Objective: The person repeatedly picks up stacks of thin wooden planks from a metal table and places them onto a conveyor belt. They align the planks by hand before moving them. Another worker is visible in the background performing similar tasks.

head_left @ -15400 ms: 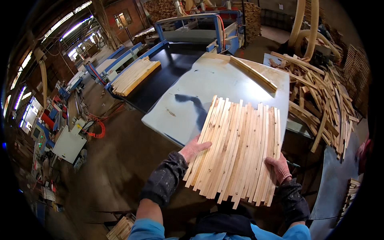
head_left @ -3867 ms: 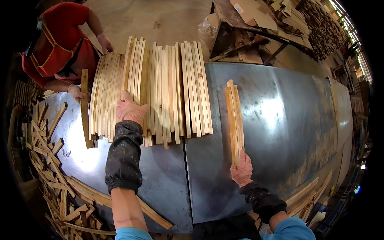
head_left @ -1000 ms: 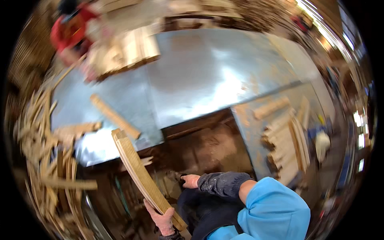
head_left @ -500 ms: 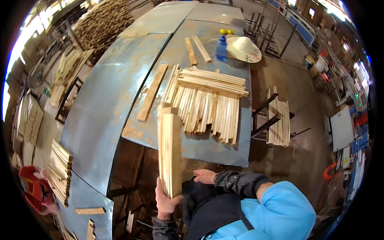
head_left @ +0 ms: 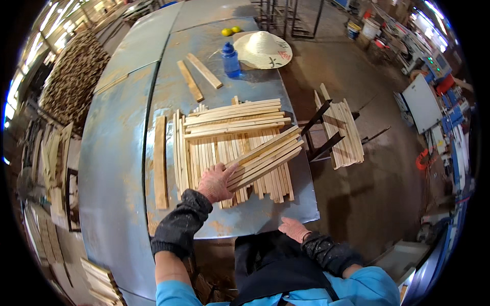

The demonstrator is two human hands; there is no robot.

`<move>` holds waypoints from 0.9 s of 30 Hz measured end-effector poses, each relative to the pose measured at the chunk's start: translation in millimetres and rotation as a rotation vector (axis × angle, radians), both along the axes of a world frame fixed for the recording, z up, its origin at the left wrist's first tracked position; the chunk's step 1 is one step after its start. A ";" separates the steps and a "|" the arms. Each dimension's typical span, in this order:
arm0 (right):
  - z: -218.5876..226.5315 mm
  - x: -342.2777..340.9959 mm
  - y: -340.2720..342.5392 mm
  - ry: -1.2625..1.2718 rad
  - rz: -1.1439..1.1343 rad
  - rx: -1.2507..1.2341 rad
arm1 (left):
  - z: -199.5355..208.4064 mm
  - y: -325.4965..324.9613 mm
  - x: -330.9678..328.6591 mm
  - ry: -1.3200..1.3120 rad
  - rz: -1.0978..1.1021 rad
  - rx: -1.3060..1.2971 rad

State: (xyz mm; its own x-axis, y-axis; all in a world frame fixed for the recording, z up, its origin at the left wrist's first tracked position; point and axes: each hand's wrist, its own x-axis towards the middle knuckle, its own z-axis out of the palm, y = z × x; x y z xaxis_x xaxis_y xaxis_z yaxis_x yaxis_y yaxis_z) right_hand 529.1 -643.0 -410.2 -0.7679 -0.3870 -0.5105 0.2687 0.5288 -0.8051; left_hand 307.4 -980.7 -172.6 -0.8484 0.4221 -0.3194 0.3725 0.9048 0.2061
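My left hand (head_left: 216, 183), in a pink glove, grips the near left end of a bundle of pale wooden strips (head_left: 269, 157). The bundle lies slantwise across a pile of similar strips, its far end up to the right. Beneath it, the pile's lower strips (head_left: 199, 153) run toward me, with several crosswise strips (head_left: 235, 112) on their far part. My right hand (head_left: 294, 229), also gloved, is by the table's front edge, fingers loosely extended and holding nothing.
The metal-topped table (head_left: 117, 168) stretches away from me. A single board (head_left: 160, 163) lies left of the pile. Beyond are two loose slats (head_left: 204, 71), a blue bottle (head_left: 231, 62), a straw hat (head_left: 263, 48) and yellow fruits (head_left: 227, 31). Right stands a metal rack (head_left: 326, 145) holding strips.
The bundle, upright in my left hand before, now lies slanted on the pile. My left hand has moved forward over the table. My right hand has shifted right. The view has turned.
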 end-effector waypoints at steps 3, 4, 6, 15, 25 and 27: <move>2.4 4.9 -17.8 -0.264 -0.335 -0.001 | -20.9 -11.6 -82.4 -0.058 -0.096 -0.098; 6.5 6.3 -24.8 -0.318 -0.395 -0.019 | -29.2 -18.4 -105.4 -0.044 -0.133 -0.102; 20.7 6.5 -36.7 -0.361 -0.518 -0.094 | -43.8 -34.7 -141.1 -0.014 -0.203 -0.098; 36.6 -19.1 -81.9 -0.451 -0.535 -0.118 | -131.1 -35.3 -156.4 0.152 -0.075 -0.306; 24.5 -24.3 -32.5 -0.057 -0.103 -0.141 | -202.6 19.4 -160.1 0.137 0.152 -0.115; 25.7 -20.2 -15.6 -0.585 -0.497 -0.456 | -196.1 32.3 -149.4 0.308 0.209 -0.129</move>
